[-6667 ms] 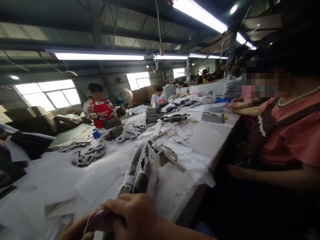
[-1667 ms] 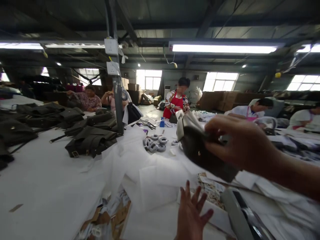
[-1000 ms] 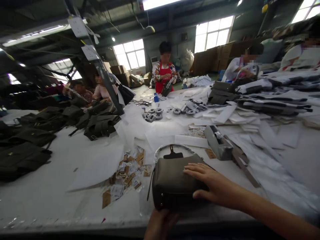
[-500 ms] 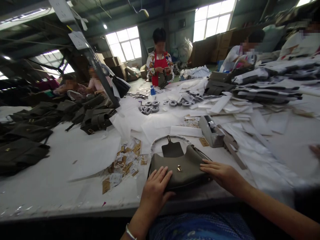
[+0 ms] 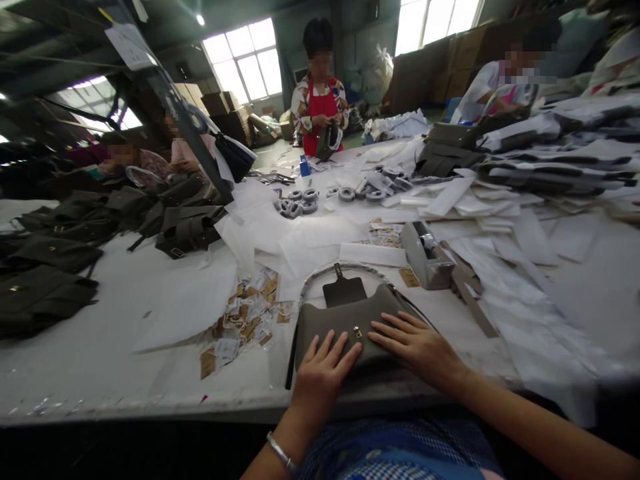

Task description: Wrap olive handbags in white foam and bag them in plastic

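Note:
A grey-green handbag (image 5: pixel 334 319) lies flat near the front edge of the white table (image 5: pixel 100 347), its flap open toward the back and its wrapped handle arched behind it. My left hand (image 5: pixel 323 377) rests flat on the bag's lower left part, fingers spread. My right hand (image 5: pixel 417 345) lies flat on the bag's right side, fingers stretched toward the small gold clasp (image 5: pixel 357 331). Neither hand grips anything.
Paper hang tags (image 5: pixel 247 315) lie scattered left of the bag. A grey tape dispenser (image 5: pixel 424 255) sits behind right. White wrapping sheets (image 5: pixel 310 243), tape rolls (image 5: pixel 296 203) and dark bags (image 5: pixel 185 230) cover the table. Several people work at the far side.
The bag was set down from my raised right hand onto the table's front edge. Both hands then came to rest flat on it, the right sliding inward toward the clasp.

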{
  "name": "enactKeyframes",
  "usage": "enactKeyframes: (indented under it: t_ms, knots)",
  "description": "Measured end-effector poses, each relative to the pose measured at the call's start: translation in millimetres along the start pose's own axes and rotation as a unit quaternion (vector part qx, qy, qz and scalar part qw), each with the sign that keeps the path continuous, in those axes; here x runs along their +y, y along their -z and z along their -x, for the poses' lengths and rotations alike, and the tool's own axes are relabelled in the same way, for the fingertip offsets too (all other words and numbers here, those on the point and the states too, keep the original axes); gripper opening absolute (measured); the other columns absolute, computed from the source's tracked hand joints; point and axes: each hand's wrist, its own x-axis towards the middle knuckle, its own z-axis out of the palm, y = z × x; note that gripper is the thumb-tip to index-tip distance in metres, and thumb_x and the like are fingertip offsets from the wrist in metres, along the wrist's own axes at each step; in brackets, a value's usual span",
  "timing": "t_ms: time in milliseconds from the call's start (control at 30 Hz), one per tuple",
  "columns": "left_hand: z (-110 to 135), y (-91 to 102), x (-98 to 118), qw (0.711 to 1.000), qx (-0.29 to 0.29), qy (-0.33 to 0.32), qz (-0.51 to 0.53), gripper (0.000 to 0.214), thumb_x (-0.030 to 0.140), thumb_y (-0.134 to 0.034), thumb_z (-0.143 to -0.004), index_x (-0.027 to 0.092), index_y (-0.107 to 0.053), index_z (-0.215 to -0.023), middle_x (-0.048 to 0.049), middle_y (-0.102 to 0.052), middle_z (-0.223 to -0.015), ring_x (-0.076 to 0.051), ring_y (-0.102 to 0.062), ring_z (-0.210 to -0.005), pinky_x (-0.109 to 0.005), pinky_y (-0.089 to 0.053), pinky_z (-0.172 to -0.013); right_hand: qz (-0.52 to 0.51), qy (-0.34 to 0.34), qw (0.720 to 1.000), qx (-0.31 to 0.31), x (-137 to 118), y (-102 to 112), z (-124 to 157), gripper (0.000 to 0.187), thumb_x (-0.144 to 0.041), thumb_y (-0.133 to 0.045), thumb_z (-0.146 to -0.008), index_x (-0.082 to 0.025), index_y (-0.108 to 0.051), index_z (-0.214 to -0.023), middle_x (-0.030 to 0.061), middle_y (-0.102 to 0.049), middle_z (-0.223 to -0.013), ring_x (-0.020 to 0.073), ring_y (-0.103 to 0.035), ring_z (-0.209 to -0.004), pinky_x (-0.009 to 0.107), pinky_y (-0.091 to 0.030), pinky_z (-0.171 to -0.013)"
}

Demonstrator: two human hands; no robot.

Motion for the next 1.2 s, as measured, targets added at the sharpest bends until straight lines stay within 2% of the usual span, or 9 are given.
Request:
enactKeyframes:
  t_ms: [167, 300, 467, 600, 767, 933, 1067, 1133, 1200]
  knots:
    - [21.2, -20.1, 9.2, 1.000, -0.013, 0.015, 0.020, 0.065, 0.009, -0.048, -0.093, 0.037, -0.035, -0.150, -0.0006, -0.038, -0.157, -0.029, -0.036, -0.145, -0.054, -0.039, -0.113, -0.022, 0.011, 0.999, 0.033, 1.6, -28.8, 26.2, 0.067, -0.005, -0.044, -0.089, -0.026, -0.038, -0.152, 0.0041, -0.049, -0.150, 0.0263, -0.042, -0.140, 0.050, -0.041, -0.112]
    - [24.5, -19.3, 18.6, 0.998, -0.029, 0.021, 0.057, 0.066, 0.030, -0.059, -0.093, 0.042, -0.030, -0.151, -0.0049, -0.018, -0.165, -0.035, -0.022, -0.150, -0.063, -0.029, -0.115, -0.071, -0.012, 0.997, -0.001, -2.0, -18.8, 25.5, 0.060, -0.023, -0.055, -0.092, -0.022, -0.042, -0.150, 0.0082, -0.046, -0.152, 0.0286, -0.042, -0.140, 0.051, -0.038, -0.114]
    - [21.2, -27.0, 23.1, 0.997, -0.007, 0.039, 0.060, 0.067, 0.043, -0.061, -0.091, 0.047, -0.028, -0.150, -0.0067, -0.013, -0.166, -0.038, -0.021, -0.149, -0.067, -0.028, -0.113, -0.087, -0.063, 0.994, -0.016, -9.1, 4.4, -20.7, 0.027, -0.026, -0.059, -0.095, -0.017, -0.067, -0.119, 0.0105, -0.071, -0.115, 0.0267, -0.066, -0.106, 0.043, -0.053, -0.093]
    - [23.3, -35.0, 22.3, 0.998, 0.021, 0.038, 0.050, 0.066, 0.050, -0.059, -0.091, 0.049, -0.028, -0.150, -0.0065, -0.014, -0.166, -0.038, -0.025, -0.148, -0.066, -0.032, -0.112, -0.027, -0.004, 0.998, -0.054, -14.2, 2.2, -68.6, 0.005, -0.016, -0.064, -0.087, -0.016, -0.069, -0.090, 0.0072, -0.070, -0.087, 0.0253, -0.065, -0.082, 0.035, -0.053, -0.071]
    - [25.5, -46.9, 17.0, 0.995, 0.087, 0.008, 0.042, 0.069, 0.058, -0.059, -0.088, 0.046, -0.031, -0.150, -0.0082, -0.019, -0.164, -0.040, -0.035, -0.143, -0.064, -0.037, -0.109, 0.018, 0.056, 0.996, -0.073, -18.0, -14.5, -89.6, 0.015, -0.011, -0.061, -0.083, -0.017, -0.067, -0.072, 0.0061, -0.068, -0.072, 0.0224, -0.064, -0.071, 0.030, -0.046, -0.061]
    - [22.8, -72.5, 10.7, 0.983, 0.181, -0.012, 0.021, 0.071, 0.060, -0.063, -0.084, 0.043, -0.039, -0.148, -0.0126, -0.034, -0.158, -0.040, -0.047, -0.136, -0.060, -0.045, -0.104, 0.029, -0.053, 0.989, -0.133, -22.3, -12.8, -91.1, 0.030, -0.023, -0.054, -0.089, -0.016, -0.072, -0.066, 0.0094, -0.071, -0.066, 0.0216, -0.067, -0.063, 0.029, -0.044, -0.058]
    - [21.1, -97.5, 16.7, 0.974, 0.222, 0.017, 0.048, 0.068, 0.058, -0.066, -0.082, 0.049, -0.041, -0.144, -0.0089, -0.050, -0.149, -0.040, -0.055, -0.128, -0.063, -0.048, -0.099, -0.115, -0.064, 0.963, -0.233, 6.9, 6.4, -127.7, 0.041, -0.044, -0.057, -0.091, -0.020, -0.073, -0.061, 0.0024, -0.068, -0.055, 0.0169, -0.065, -0.054, 0.024, -0.043, -0.051]
    - [22.0, -105.1, 21.6, 0.974, 0.188, 0.081, 0.093, 0.065, 0.047, -0.069, -0.084, 0.056, -0.039, -0.142, -0.0019, -0.054, -0.146, -0.039, -0.055, -0.128, -0.064, -0.046, -0.103, -0.128, -0.076, 0.970, -0.192, 36.0, 12.9, -160.9, 0.040, -0.048, -0.054, -0.093, -0.022, -0.075, -0.070, 0.0008, -0.072, -0.064, 0.0167, -0.067, -0.061, 0.024, -0.048, -0.058]
    - [23.5, -107.1, 23.7, 0.966, 0.154, 0.141, 0.153, 0.069, 0.040, -0.069, -0.085, 0.058, -0.036, -0.142, 0.0017, -0.056, -0.143, -0.038, -0.055, -0.128, -0.064, -0.046, -0.104, -0.079, -0.108, 0.985, -0.109, 70.4, 11.2, -198.0, 0.031, -0.038, -0.050, -0.096, -0.021, -0.076, -0.096, 0.0061, -0.076, -0.094, 0.0221, -0.070, -0.088, 0.030, -0.052, -0.079]
